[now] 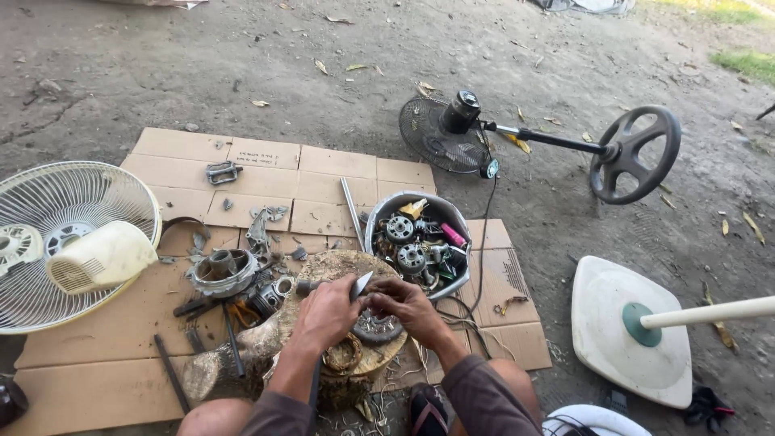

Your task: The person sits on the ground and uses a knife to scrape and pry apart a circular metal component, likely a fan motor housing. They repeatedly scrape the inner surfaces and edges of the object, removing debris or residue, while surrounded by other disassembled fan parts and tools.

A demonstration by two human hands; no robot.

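At far left a white fan guard [56,242] with its cream motor cover [101,256] lies half on the cardboard [323,173] spread over the dirt floor. At 3 o'clock from it sit a grey motor housing [224,272] and a scatter of dark tools [206,323], with a small metal bracket [222,171] farther up the cardboard at 12 o'clock.

A wooden stump [335,266] stands in the middle. Over it the left hand [327,311] is clenched around a knife [361,284], whose blade points toward 1 o'clock. A coil of copper wire [345,355] lies on the stump just below that hand, at 5 o'clock from it. The right hand [408,305] grips a round motor core [378,327], which rests on the stump's right edge, directly beneath both hands and touching the right fingers. The knife tip sits just above the core, between the two hands.

At 12 o'clock from the right hand a metal bowl [452,216] holds more motor parts. Beyond it, at 1 o'clock, a black fan [444,129] lies on its side, its pole running to a round black base [635,153]. At 3 o'clock rests a white fan base [601,339] with a cream pole [710,312].
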